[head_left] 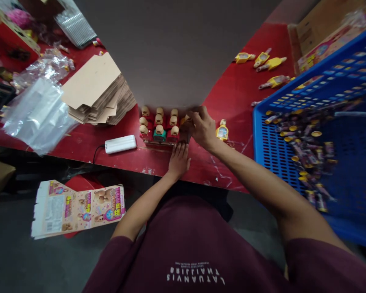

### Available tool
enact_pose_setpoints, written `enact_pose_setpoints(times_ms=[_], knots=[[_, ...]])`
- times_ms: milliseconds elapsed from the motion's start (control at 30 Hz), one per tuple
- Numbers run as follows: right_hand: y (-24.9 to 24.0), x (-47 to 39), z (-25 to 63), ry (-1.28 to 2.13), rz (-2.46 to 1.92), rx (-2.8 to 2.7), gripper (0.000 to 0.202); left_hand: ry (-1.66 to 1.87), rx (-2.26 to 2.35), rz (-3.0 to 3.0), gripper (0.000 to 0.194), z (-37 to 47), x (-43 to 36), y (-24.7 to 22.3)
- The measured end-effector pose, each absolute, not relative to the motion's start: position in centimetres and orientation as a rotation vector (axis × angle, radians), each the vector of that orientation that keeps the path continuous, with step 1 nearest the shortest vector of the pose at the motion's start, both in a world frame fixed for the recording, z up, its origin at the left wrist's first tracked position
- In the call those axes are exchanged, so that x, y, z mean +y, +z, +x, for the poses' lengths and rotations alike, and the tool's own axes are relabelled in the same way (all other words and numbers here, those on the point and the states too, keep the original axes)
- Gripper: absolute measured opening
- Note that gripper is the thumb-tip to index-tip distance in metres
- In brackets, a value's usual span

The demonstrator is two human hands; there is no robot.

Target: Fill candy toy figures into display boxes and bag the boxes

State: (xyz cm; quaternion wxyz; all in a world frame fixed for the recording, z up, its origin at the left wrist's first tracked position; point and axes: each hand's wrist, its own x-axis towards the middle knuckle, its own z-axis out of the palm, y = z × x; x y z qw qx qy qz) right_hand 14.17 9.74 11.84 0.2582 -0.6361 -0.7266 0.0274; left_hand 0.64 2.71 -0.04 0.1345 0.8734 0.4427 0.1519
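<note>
Rows of small toys with beige animal-like heads (159, 129) stand upright in an open box (183, 137) at the table's front; most bodies are red, one green. My right hand (203, 127) reaches into the box's right end, fingers bent and closed around a small toy with a beige top (187, 118), partly hidden by the fingers. At the box's near right edge my left hand (179, 159) lies with its fingers stretched out, touching the box wall. Just right of my right hand lies a yellow toy with a clear window (222, 131).
A large grey panel (173, 49) rises behind the box. Cardboard sheets (93, 81), plastic bags (38, 112) and a white power bank (120, 144) lie left. Right are yellow toys (274, 63) and a blue crate (262, 134) of small tubes. A printed carton (79, 209) rests on a red stool.
</note>
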Motion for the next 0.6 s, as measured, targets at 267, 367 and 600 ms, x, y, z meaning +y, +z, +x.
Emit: enact_pose_setpoints(times_ms=[267,367,600], knots=[[9.8,10.1,18.4,0.066,-1.959,-1.510,0.035,0.552,1.231,2.547,0.058,0.2,2.7,-0.4],[7.7,11.3,19.6,0.387,-2.340,-1.564,0.035,0.566,1.268,2.520,0.057,0.1,2.6,-0.8],[5.9,10.7,18.6,0.584,-2.350,-1.497,0.055,0.592,1.320,2.503,0.058,0.8,2.4,-0.8]])
